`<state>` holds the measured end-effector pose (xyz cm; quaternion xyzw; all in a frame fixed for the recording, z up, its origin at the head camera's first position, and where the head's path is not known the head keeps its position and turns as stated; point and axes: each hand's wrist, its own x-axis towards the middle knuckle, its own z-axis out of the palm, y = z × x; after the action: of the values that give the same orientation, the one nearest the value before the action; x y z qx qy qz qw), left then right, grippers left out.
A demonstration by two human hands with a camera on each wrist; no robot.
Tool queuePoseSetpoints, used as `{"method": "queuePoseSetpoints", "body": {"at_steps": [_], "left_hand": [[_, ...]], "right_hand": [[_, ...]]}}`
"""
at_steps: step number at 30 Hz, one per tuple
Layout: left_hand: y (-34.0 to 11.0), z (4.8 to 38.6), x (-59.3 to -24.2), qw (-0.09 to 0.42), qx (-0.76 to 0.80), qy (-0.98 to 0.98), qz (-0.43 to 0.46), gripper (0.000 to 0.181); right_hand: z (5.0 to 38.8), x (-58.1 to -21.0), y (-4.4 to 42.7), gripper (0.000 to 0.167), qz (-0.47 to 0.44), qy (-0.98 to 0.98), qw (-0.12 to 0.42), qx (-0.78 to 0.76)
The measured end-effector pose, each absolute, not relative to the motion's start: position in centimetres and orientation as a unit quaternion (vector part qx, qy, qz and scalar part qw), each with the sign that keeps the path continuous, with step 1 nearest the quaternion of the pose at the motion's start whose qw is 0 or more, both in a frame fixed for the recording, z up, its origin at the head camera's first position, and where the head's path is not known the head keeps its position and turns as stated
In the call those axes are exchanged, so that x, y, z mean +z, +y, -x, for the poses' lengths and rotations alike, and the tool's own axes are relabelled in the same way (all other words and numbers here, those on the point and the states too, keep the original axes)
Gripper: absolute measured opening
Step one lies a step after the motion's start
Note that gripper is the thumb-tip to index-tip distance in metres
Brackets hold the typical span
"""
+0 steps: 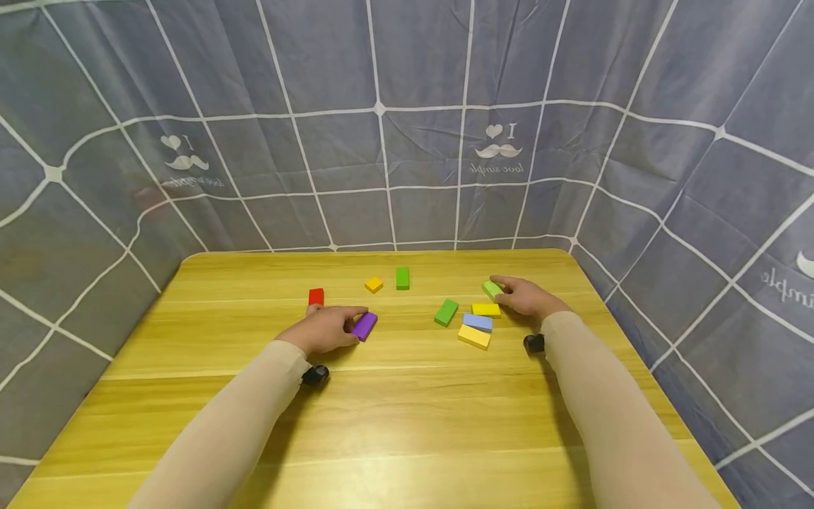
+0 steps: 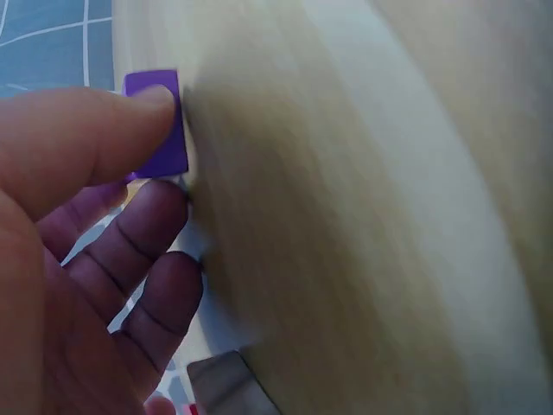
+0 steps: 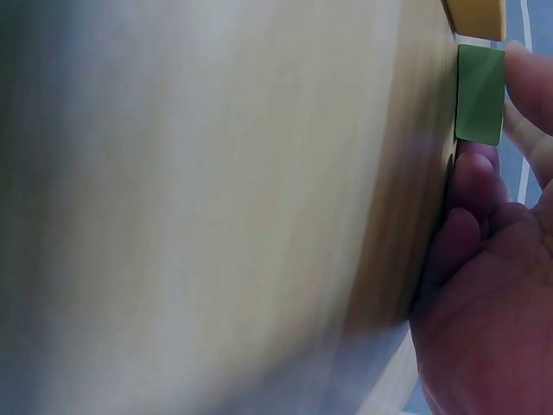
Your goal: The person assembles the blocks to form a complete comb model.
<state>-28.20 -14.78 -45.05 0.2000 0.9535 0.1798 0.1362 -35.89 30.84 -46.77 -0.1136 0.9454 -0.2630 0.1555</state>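
My left hand (image 1: 323, 330) pinches a purple block (image 1: 365, 326) at the table's middle left. In the left wrist view the thumb lies on the purple block (image 2: 162, 156), and the other fingers are loosely bent below it. A red block (image 1: 316, 297) lies just beyond the left hand, partly covered by it. Over on the right, my right hand (image 1: 526, 297) holds a light green block (image 1: 492, 289) between thumb and fingers. The right wrist view shows that green block (image 3: 480, 95) by the thumb tip. Beside this hand lies a yellow block (image 1: 486, 309).
A blue block (image 1: 478, 323) and a pale yellow block (image 1: 474, 337) lie near the yellow one. Left of them is a green block (image 1: 446, 312). Farther back are another green block (image 1: 403, 278) and a small orange block (image 1: 374, 284). A grey curtain (image 1: 420, 141) surrounds the wooden table (image 1: 407, 424).
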Motion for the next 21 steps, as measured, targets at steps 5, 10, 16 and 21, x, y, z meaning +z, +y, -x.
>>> {"method": "queuePoseSetpoints", "body": {"at_steps": [5,10,16,21], "left_hand": [[-14.4,28.5,-45.0,0.142,0.182,0.952,-0.201,0.068],[-13.7,29.0,-45.1,0.153,0.208,0.946,-0.194,0.065],[-12.6,29.5,-45.4,0.163,0.249,0.935,-0.195,0.064],[-11.9,29.9,-45.8,0.155,0.259,0.933,-0.197,0.062]], "right_hand": [[35.8,-46.6,30.7,0.065,0.112,0.945,0.159,-0.263],[35.7,-46.5,30.6,0.064,0.111,0.946,0.156,-0.261],[35.8,-46.8,30.7,0.063,0.111,0.946,0.153,-0.263],[35.9,-46.9,30.7,0.064,0.104,0.946,0.156,-0.262]]}}
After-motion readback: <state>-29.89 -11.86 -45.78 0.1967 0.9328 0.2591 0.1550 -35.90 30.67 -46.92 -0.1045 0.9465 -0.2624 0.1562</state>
